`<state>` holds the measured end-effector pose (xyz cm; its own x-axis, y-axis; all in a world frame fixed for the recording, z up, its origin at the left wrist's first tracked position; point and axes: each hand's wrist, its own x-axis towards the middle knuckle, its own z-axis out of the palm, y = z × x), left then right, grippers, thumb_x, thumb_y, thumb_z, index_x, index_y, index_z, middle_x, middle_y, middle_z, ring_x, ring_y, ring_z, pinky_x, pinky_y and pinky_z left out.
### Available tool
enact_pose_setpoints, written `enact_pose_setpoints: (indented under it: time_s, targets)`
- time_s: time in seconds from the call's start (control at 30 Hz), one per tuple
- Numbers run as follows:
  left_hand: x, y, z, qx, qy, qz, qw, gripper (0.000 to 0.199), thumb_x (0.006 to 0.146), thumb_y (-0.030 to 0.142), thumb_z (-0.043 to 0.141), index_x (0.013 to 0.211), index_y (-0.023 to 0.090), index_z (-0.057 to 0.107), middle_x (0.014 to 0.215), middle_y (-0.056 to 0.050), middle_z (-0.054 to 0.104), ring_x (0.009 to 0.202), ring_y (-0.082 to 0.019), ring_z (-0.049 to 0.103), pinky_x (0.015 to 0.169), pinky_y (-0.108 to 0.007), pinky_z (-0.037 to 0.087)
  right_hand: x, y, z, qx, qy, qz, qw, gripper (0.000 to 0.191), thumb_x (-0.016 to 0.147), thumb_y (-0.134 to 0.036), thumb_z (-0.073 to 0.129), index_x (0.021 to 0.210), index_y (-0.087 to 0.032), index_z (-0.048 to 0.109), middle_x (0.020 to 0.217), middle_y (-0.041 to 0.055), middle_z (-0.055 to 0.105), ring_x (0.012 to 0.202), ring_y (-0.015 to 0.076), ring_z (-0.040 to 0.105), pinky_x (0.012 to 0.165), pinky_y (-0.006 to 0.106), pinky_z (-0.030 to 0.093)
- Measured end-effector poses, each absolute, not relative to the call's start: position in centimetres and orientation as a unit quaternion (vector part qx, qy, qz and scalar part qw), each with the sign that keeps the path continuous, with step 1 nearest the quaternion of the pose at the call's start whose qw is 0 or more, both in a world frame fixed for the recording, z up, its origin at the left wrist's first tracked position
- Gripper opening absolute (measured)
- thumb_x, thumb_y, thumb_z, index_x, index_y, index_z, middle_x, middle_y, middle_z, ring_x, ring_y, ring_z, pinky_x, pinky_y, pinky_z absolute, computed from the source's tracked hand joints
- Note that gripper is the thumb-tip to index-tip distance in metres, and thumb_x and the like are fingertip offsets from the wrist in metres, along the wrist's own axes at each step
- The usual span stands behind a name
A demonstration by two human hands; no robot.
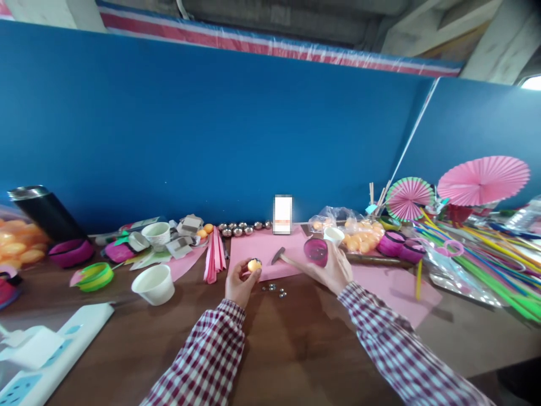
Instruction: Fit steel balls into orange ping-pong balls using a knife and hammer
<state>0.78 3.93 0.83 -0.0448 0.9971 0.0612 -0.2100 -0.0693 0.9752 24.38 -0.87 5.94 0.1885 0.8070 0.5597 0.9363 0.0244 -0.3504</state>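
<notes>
Between the fingertips of my left hand (pixel 242 282) is a small orange ball (pixel 254 265) with a dark patch on top. My right hand (pixel 333 268) has its fingers closed at a white cup (pixel 333 234), close beside a round purple container (pixel 316 252). Which of the two it grips is hard to tell. A small hammer (pixel 278 255) lies on the pink sheet (pixel 249 242), its handle reaching toward my right hand. Several small shiny pieces (pixel 282 293) lie on the brown table between my hands.
Silver balls (pixel 237 230) line the sheet's back edge beside a bright phone-like screen (pixel 283 214). White bowl (pixel 154 285), green-yellow ring (pixel 96 277) and power strip (pixel 63 349) are left. Bagged orange balls (pixel 363 237), pink paper fans (pixel 484 180) and coloured sticks (pixel 486 254) are right.
</notes>
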Motion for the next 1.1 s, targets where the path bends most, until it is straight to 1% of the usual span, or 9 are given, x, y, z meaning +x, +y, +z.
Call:
enact_pose_setpoints:
  time_s: [0.2, 0.43, 0.6, 0.67, 0.73, 0.8, 0.9, 1.0, 1.1]
  targets:
    - [0.9, 3.9, 1.0, 0.440, 0.435, 0.576, 0.535, 0.049, 0.052, 0.027, 0.072, 0.096, 0.013, 0.055, 0.082, -0.006, 0.063, 0.061, -0.011, 0.060, 0.054, -0.023, 0.052, 23.1, 2.6, 5.2, -0.713, -0.621, -0.048, 0.321, 0.055, 0.063, -0.042, 0.056, 0.108, -0.015, 0.039, 0.099, 0.0081, 0.052, 0.090, 0.0219, 0.050, 0.074, 0.032, 0.039]
    - [1.1, 3.9, 0.8, 0.439, 0.430, 0.589, 0.525, 0.049, 0.051, 0.029, 0.072, 0.093, 0.012, 0.055, 0.079, -0.006, 0.063, 0.058, -0.011, 0.059, 0.052, -0.023, 0.052, 22.5, 3.4, 4.9, -0.734, -0.614, -0.012, 0.290, 0.067, 0.058, -0.040, 0.062, 0.115, -0.020, 0.034, 0.104, 0.0062, 0.053, 0.093, 0.0249, 0.050, 0.078, 0.035, 0.038]
    - [1.1, 4.1, 0.6, 0.431, 0.431, 0.594, 0.525, 0.050, 0.051, 0.028, 0.072, 0.095, 0.012, 0.055, 0.080, -0.006, 0.064, 0.057, -0.011, 0.059, 0.050, -0.022, 0.051, 22.9, 2.5, 4.7, -0.713, -0.615, -0.078, 0.327, 0.080, 0.059, -0.042, 0.062, 0.125, -0.016, 0.026, 0.120, 0.0124, 0.042, 0.106, 0.0291, 0.041, 0.086, 0.042, 0.034]
    - [1.0, 4.1, 0.6, 0.426, 0.430, 0.593, 0.531, 0.050, 0.052, 0.027, 0.072, 0.096, 0.013, 0.055, 0.081, -0.006, 0.064, 0.056, -0.010, 0.059, 0.051, -0.022, 0.051, 22.2, 1.3, 4.7, -0.683, -0.631, -0.108, 0.352, 0.072, 0.066, -0.039, 0.058, 0.126, -0.017, 0.026, 0.123, 0.0123, 0.039, 0.110, 0.0283, 0.037, 0.089, 0.044, 0.032]
    - [0.9, 4.1, 0.6, 0.428, 0.429, 0.585, 0.539, 0.049, 0.053, 0.027, 0.071, 0.097, 0.013, 0.054, 0.083, -0.006, 0.063, 0.057, -0.009, 0.059, 0.051, -0.021, 0.051, 21.2, -0.1, 4.5, -0.628, -0.686, -0.085, 0.358, 0.049, 0.075, -0.033, 0.048, 0.122, -0.020, 0.036, 0.118, 0.0100, 0.045, 0.108, 0.0243, 0.040, 0.090, 0.041, 0.032]
    - [0.8, 4.0, 0.7, 0.438, 0.427, 0.577, 0.541, 0.048, 0.054, 0.027, 0.071, 0.097, 0.013, 0.054, 0.084, -0.006, 0.063, 0.059, -0.010, 0.059, 0.052, -0.021, 0.051, 19.9, -1.4, 3.9, -0.570, -0.747, 0.004, 0.341, 0.029, 0.081, -0.026, 0.039, 0.108, -0.024, 0.051, 0.103, 0.0061, 0.056, 0.098, 0.0200, 0.048, 0.087, 0.037, 0.036]
    - [0.7, 3.9, 0.9, 0.449, 0.425, 0.579, 0.532, 0.045, 0.055, 0.026, 0.071, 0.095, 0.012, 0.055, 0.082, -0.005, 0.063, 0.060, -0.010, 0.059, 0.052, -0.021, 0.051, 18.5, -2.4, 3.1, -0.530, -0.723, 0.197, 0.396, 0.026, 0.082, -0.033, 0.039, 0.094, -0.022, 0.060, 0.091, 0.0066, 0.062, 0.089, 0.0201, 0.054, 0.083, 0.037, 0.039]
    - [0.7, 3.7, 1.2, 0.441, 0.428, 0.582, 0.533, 0.044, 0.055, 0.025, 0.071, 0.094, 0.013, 0.055, 0.081, -0.005, 0.063, 0.058, -0.009, 0.058, 0.051, -0.020, 0.050, 17.8, -2.7, 3.4, -0.445, -0.561, 0.484, 0.503, 0.048, 0.081, -0.052, 0.029, 0.105, -0.018, 0.054, 0.101, 0.0116, 0.059, 0.090, 0.0217, 0.056, 0.078, 0.038, 0.042]
    - [0.9, 3.6, 1.3, 0.432, 0.434, 0.578, 0.539, 0.045, 0.054, 0.026, 0.071, 0.094, 0.013, 0.055, 0.078, -0.004, 0.062, 0.053, -0.007, 0.056, 0.048, -0.019, 0.049, 17.6, -2.7, 4.5, -0.316, -0.418, 0.672, 0.523, 0.067, 0.079, -0.061, 0.013, 0.111, -0.015, 0.050, 0.110, 0.0143, 0.054, 0.098, 0.0215, 0.053, 0.082, 0.040, 0.041]
